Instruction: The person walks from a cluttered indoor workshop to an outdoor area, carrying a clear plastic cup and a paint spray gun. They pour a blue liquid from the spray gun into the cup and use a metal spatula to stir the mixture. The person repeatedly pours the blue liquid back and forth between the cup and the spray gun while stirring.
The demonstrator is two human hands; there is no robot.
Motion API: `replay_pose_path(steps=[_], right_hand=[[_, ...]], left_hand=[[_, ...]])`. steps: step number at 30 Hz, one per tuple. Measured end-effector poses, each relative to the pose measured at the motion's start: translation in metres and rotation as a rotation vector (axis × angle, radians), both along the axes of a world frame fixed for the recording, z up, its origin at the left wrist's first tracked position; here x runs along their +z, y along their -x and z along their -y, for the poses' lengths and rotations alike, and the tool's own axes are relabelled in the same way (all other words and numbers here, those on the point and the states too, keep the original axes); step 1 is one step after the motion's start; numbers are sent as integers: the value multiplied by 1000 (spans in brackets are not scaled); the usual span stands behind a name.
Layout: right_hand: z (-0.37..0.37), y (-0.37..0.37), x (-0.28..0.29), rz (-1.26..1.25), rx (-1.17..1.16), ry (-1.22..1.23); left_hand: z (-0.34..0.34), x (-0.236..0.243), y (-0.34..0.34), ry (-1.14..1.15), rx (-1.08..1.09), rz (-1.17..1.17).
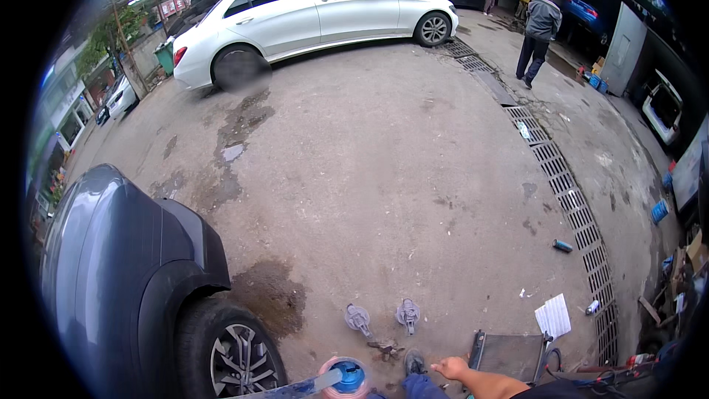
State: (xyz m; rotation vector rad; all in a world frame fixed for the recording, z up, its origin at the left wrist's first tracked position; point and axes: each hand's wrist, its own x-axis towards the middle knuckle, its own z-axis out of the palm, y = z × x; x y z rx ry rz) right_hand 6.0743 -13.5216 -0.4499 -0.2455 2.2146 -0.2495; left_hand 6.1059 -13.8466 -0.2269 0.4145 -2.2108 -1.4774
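Observation:
My right hand [450,368] reaches in from the lower right, its fingers pointing left and seemingly loose, with nothing visible in it. It is above the ground between my shoe [415,362] and a flat car radiator [508,356]. My left hand is out of view. At the bottom edge is a round blue thing [350,377] ringed by a pinkish coil, with a pale translucent bar [314,384] running to it from the left. Ahead of my foot lie two grey round-headed metal parts [408,315], with small dark debris [387,349] just nearer.
A dark grey car [125,251] stands close on the left. A white sedan [317,11] is parked ahead. Along the right runs a drain grate [569,185], with a can [563,246] and white paper [553,315] near it. A person [541,26] walks beyond.

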Motion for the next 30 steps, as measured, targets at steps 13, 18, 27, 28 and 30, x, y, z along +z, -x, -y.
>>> replay_pose_path(steps=[13, 18, 27, 28, 30], right_hand=[[57, 27, 246, -592, -568, 558], [50, 35, 316, -731, -392, 821], [-36, 30, 447, -575, -319, 916], [-43, 26, 456, -629, -283, 973], [-52, 21, 471, -737, -210, 1086]], left_hand=[[-25, 92, -32, 35, -417, -108], [-50, 103, -41, 80, -434, -165], [-150, 130, -23, -36, -687, -127], [-157, 129, -25, -30, -701, -109], [-171, 121, -25, -18, -728, -72]])
